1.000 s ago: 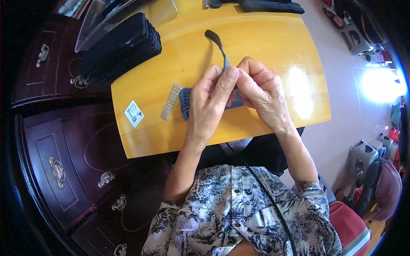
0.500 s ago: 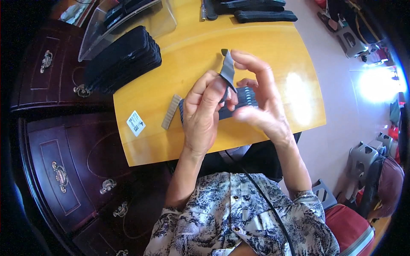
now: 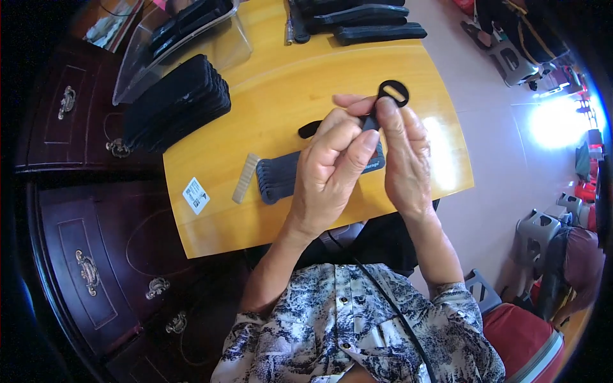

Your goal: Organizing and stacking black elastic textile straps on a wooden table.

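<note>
Above the table I hold a dark strap [image 3: 385,87] whose rounded black end has an oblong slot. My left hand [image 3: 325,175] is closed on its middle, while a black tail end sticks out beyond the knuckles. My right hand [image 3: 407,153] pinches the strap just below the slotted end, thumb on top. Part of the strap is hidden by my fingers. Beneath my hands lies a neat stack of dark grey straps [image 3: 278,177], partly covered by the left hand. Beside that stack is a narrow beige ridged strip [image 3: 246,179].
The yellow table [image 3: 274,96] carries a thick black pile [image 3: 179,102] at left, a clear plastic bin [image 3: 239,41] behind it, and black bundles [image 3: 380,34] at the far edge. A white label [image 3: 195,196] is near the left edge. Dark drawers [image 3: 83,236] stand left; grey stools [image 3: 536,239] are at right.
The strap has turned so its slotted end now points up and right. My right hand, spread apart before, has closed on it. The left hand has shifted slightly right.
</note>
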### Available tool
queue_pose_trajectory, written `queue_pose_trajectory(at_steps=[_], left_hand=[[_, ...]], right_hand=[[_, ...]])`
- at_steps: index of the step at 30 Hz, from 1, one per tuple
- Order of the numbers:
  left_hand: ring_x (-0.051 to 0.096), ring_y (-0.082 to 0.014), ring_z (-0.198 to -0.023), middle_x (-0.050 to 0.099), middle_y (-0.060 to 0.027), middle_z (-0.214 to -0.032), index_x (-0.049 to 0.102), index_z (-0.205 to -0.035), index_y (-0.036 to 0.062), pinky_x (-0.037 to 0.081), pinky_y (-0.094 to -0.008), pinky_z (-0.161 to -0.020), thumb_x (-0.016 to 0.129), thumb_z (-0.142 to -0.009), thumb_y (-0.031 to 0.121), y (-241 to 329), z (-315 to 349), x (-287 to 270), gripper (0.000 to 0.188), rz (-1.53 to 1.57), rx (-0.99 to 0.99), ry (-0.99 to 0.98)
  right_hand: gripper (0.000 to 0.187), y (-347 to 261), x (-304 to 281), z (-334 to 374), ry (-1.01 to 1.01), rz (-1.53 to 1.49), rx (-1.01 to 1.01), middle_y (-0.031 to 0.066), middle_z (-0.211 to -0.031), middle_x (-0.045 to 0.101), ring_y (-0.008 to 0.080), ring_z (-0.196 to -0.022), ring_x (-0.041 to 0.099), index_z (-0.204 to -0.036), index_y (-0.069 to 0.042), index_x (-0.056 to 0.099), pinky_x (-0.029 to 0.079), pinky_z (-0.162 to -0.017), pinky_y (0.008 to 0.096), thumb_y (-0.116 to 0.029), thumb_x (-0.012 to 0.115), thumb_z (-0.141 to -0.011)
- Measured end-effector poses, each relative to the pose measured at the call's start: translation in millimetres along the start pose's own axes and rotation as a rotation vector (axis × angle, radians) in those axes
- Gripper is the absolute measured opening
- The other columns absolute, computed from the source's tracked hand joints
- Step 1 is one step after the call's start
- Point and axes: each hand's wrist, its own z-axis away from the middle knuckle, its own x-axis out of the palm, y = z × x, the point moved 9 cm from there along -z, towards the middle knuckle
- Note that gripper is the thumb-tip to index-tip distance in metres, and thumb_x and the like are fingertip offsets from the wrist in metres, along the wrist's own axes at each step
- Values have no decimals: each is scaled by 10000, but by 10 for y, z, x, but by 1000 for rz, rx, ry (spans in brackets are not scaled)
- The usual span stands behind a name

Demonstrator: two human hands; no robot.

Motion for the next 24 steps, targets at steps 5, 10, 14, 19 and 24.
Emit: queue_pose_trajectory(at_steps=[5,10,14,19,24], left_hand=[[462,-234,-666,428,-96,-760,501,-780,-8,395,-304,-629,604,-916,108,212,97,239,206,-323,86,-217],[435,-156,-651,406,-69,-729,484,-744,-17,385,-287,-612,605,-916,104,93,-167,-405,242,-486,50,-113],[398,-119,-595,413,-35,-661,462,-687,-16,351,-280,-557,606,-932,245,-300,-394,-1194,386,-742,-299,75],[344,-121,-508,371,-39,-538,461,-645,-12,306,-319,-483,609,-918,312,-677,-376,-1529,448,-820,-580,-12],[370,-132,-504,371,-84,-502,488,-620,-27,342,-340,-494,622,-896,311,-649,-287,-1719,457,-1067,-659,-102]], right_hand=[[407,8,-2252,-970,366,-90,-99,168,-1110,645,232,-1028,612,-1070,18,623,438,-1000,370,-349,470,-983],[394,-995,-4350,-743,147,-376,-289,182,-1164,584,255,-1055,586,-1173,31,488,427,-1041,396,-316,371,-1028],[358,-1464,-3270,-372,740,305,-387,97,-970,574,156,-842,559,-1144,11,487,492,-857,296,-319,415,-1024],[335,-1269,-2268,28,503,609,-181,11,-796,524,57,-635,446,-1099,-12,578,401,-613,198,-321,515,-984],[281,-700,-1532,244,298,494,2,19,-696,582,29,-518,479,-1135,7,624,362,-469,172,-207,520,-986]])
